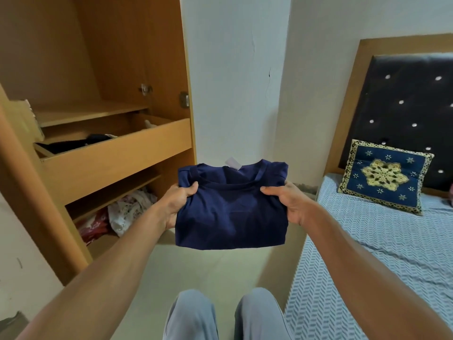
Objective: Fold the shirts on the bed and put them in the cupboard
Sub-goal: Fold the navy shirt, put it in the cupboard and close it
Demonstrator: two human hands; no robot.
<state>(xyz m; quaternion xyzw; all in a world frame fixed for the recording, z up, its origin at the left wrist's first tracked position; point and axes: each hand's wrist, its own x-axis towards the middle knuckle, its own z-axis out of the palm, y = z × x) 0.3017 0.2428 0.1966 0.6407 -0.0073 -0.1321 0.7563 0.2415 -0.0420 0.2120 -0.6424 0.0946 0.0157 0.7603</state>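
You are holding a folded navy shirt (pixel 231 207) out in front of you at the centre of the view, neckline and its white label turned away from you toward 12 o'clock. Your left hand (pixel 177 204) grips the shirt's left edge, thumb curled over the top of the cloth and the fingers hidden beneath it. Your right hand (pixel 289 204) grips the right edge the same way, thumb lying across the fabric near the collar. The shirt hangs in the air between both hands, above the pale floor (pixel 220 271) and touching neither bed nor cupboard.

At 9 to 10 o'clock the wooden cupboard (pixel 117 69) stands open. One drawer (pixel 117 155) is pulled out with dark clothing inside, and below it a shelf holds crumpled floral fabric (pixel 127 209). At 3 to 4 o'clock is the bed (pixel 380 253) with a pale blue patterned sheet, and a blue and gold cushion (pixel 384 176) leans against the dark tufted headboard (pixel 404 106). Your knees in grey trousers (pixel 225 317) show at 6 o'clock.
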